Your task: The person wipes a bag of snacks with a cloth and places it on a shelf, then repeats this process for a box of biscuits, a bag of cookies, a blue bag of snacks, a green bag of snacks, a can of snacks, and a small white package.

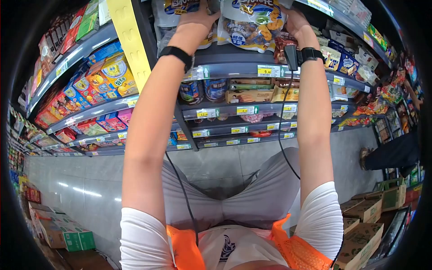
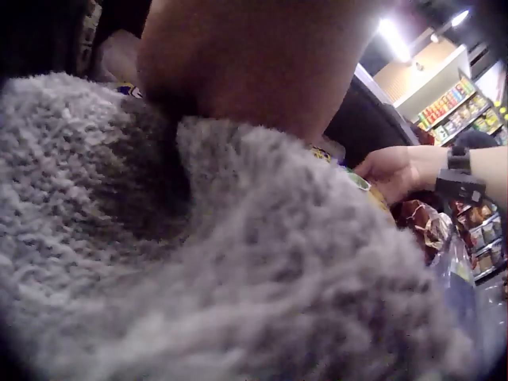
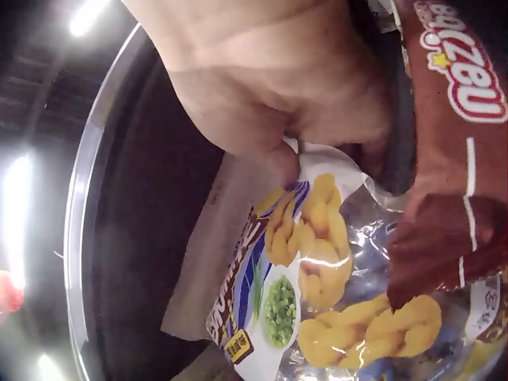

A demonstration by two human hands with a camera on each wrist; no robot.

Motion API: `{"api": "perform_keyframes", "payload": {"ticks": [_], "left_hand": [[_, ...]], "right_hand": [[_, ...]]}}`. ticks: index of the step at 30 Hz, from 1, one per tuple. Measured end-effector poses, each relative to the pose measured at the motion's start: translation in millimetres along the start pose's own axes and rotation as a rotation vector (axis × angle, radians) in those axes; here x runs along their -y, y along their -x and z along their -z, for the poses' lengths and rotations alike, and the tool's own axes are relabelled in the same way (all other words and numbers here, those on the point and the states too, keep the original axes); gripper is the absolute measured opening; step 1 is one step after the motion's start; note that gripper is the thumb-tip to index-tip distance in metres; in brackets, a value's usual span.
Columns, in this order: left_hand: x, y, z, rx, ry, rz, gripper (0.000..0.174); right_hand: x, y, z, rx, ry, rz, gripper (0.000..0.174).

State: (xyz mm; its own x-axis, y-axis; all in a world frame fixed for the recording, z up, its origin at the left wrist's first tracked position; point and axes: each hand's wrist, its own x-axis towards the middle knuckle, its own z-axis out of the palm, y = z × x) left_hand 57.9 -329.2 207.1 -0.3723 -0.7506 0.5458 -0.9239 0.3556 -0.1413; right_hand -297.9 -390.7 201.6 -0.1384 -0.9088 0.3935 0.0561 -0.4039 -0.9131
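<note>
A clear-and-white bag of fried dough twists stands at the front of a shelf in the head view. My right hand grips its right edge; in the right wrist view the thumb lies on the white upper part of the bag. My left hand is in front of a similar bag on the left, thumb pointing towards the middle bag. Its fingers run out at the top of the head view, and grey fuzzy material covers most of the left wrist view.
Brown snack packs sit right against my right hand. Lower shelves hold cans and biscuit packs, with boxed snacks to the left. Cardboard cartons stand behind on the right. Another person's leg shows at right.
</note>
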Motion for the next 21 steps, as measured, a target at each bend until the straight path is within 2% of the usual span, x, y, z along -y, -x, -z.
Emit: {"api": "perform_keyframes", "payload": {"ticks": [1, 3, 4, 7, 10, 11, 13, 14, 16, 18, 19, 20, 21], "left_hand": [[-1, 26, 36, 0.094, -0.054, -0.165, 0.048], [-8, 51, 50, 0.095, 0.018, -0.132, 0.050], [-9, 55, 52, 0.093, 0.053, -0.114, 0.051], [14, 61, -11, -0.457, -0.075, -0.239, 0.050], [17, 71, -19, -0.435, 0.028, -0.162, 0.055], [19, 74, -21, -0.453, 0.069, -0.112, 0.057], [21, 77, -23, -0.492, 0.149, -0.015, 0.061], [12, 84, -10, -0.546, 0.182, -0.051, 0.063], [-8, 99, 10, -0.654, 0.250, -0.116, 0.066], [-15, 101, 2, -0.612, 0.089, -0.138, 0.065], [-16, 98, -4, -0.582, 0.051, -0.138, 0.066], [-16, 95, -10, -0.551, 0.014, -0.139, 0.066], [-12, 92, -17, -0.563, 0.007, -0.140, 0.066]], "right_hand": [[4, 0, -7, 0.036, -0.030, -0.041, 0.036], [20, 5, -39, 0.105, -0.093, -0.119, 0.040], [19, 2, -44, 0.106, -0.084, -0.095, 0.038], [6, -11, -56, 0.102, -0.062, -0.031, 0.035], [9, 1, -91, 0.009, 0.134, 0.053, 0.039], [4, 2, -103, 0.006, 0.015, 0.129, 0.043], [25, 23, -116, -0.066, 0.209, -0.018, 0.053], [34, 33, -119, -0.103, 0.305, -0.093, 0.059], [33, 30, -124, -0.237, 0.598, 0.201, 0.069], [33, 38, -127, -0.369, 0.896, 0.490, 0.079], [32, 52, -113, -0.237, 0.867, 0.406, 0.094], [28, 68, -117, -0.253, 0.932, 0.496, 0.096], [31, 89, -120, -0.189, 0.932, 0.509, 0.098]]}}
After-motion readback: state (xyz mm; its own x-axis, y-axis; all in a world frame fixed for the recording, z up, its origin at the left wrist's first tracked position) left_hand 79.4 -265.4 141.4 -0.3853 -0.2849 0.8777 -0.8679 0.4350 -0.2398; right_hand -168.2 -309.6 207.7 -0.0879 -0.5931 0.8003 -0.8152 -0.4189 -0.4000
